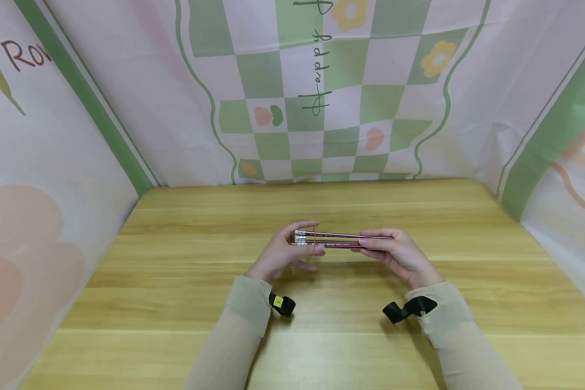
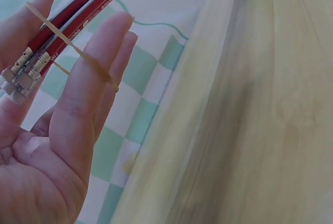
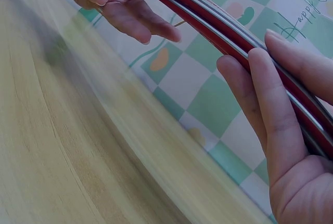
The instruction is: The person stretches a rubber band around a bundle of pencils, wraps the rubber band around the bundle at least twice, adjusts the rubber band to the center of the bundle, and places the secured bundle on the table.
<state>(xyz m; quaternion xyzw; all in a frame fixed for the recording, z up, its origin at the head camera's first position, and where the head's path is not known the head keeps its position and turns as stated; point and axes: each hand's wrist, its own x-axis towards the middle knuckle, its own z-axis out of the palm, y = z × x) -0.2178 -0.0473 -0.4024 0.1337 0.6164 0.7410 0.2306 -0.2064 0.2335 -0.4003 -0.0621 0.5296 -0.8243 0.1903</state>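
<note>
A bundle of several dark red pencils (image 1: pixel 338 245) with silvery eraser ends (image 2: pixel 26 76) lies level above the table, eraser ends to the left. My right hand (image 1: pixel 403 255) pinches the bundle along its right part between thumb and fingers, as the right wrist view also shows. A thin tan rubber band (image 2: pixel 65 39) is stretched across the spread, fairly straight fingers of my left hand (image 1: pixel 279 253). The pencils' eraser ends pass through the stretched loop, inside the left hand. In the left wrist view, the band lies apart from the pencils on the finger side.
The wooden table (image 1: pixel 185 303) spreads beneath both hands. A patterned cloth wall (image 1: pixel 302 119) with green and white checks stands along its back edge, and further cloth panels (image 1: pixel 44 216) flank it. A black camera mount (image 1: pixel 284 305) sits at each wrist.
</note>
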